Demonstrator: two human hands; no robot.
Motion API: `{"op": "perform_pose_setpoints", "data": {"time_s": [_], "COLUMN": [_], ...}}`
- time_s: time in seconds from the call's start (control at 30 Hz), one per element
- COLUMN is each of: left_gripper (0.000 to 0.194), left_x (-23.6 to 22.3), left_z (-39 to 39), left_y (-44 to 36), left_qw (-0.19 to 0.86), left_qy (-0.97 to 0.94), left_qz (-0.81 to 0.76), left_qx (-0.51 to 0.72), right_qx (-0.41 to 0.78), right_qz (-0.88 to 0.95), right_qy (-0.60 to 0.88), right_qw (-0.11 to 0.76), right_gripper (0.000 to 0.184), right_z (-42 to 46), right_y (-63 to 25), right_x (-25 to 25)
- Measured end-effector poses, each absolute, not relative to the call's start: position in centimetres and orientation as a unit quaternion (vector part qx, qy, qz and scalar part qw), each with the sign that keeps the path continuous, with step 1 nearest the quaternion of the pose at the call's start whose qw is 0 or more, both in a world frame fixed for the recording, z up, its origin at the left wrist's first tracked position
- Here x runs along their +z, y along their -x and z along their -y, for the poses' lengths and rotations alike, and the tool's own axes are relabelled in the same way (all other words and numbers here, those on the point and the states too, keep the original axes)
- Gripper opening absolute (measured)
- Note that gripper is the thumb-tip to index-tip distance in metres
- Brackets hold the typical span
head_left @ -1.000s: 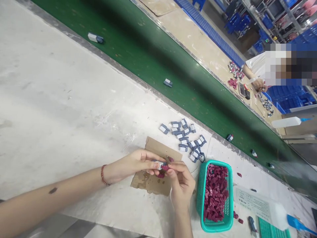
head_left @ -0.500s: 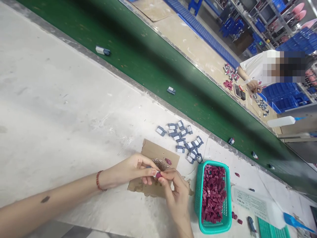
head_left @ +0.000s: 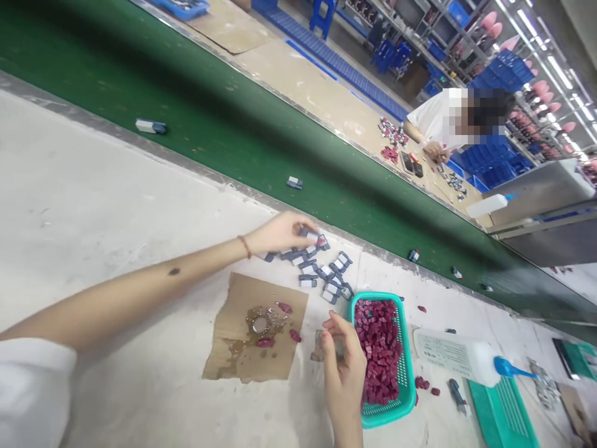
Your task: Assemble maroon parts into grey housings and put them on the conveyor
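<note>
One pale counter [head_left: 116,205], with a placing step apparently in hand.
Beside the teal basket [head_left: 410,373], the right hand [head_left: 346,373] curls loosely, thumb and fingers parted; at the cluster of similar pieces [head_left: 308,269], the left hand [head_left: 278,233] pinches a blue-and-white piece [head_left: 308,236]. Setting it down calls for a gentle release.

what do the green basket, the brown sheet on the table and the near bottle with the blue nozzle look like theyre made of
Green basket: moulded plastic, it seems, slightly glossy, with regular slots in the wall.
Brown sheet: probably cardboard, matte, with ragged edges and dark stains.
Near bottle: likely plastic, its body cloudy and whitish.
</note>
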State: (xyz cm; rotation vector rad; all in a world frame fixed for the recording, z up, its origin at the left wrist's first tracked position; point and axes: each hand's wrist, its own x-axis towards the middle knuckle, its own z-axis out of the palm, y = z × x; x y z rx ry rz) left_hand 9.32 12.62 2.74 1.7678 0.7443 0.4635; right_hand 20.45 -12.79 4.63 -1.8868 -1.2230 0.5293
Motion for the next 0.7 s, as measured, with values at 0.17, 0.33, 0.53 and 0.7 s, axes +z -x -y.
{"op": "perform_pose_setpoints", "data": {"time_s": [0.17, 0.33, 0.53, 0.7], "left_gripper": [0.035, 0.04, 0.036, 0.034], "left_x": [0.6, -1.2, -1.2, 0.0], "left_z": [-18.9, -21.2, -21.9, -20.7], "left_y": [-15.4, -16.2, -14.9, -14.1], "left_qw": [0.296, 0.261, 0.269, 0.329], "left_qy": [-0.863, -0.875, -0.864, -0.811], "left_qz": [-0.331, -0.338, -0.367, -0.416], "left_qx": [0.241, 0.228, 0.214, 0.246], "right_qx": [0.087, 0.057, 0.043, 0.055], "right_qz": [0.463, 0.458, 0.48, 0.477], "right_qy": [0.81, 0.845, 0.868, 0.864], "right_qw": [0.35, 0.269, 0.125, 0.149], "right_gripper": [0.019, 0.022, 0.023, 0.019], "right_z": [15.5, 15.0, 12.6, 12.4], "right_y": [-25.6, -29.5, -29.9, -29.8], "right_x": [4.8, 4.6, 3.4, 3.1]}}
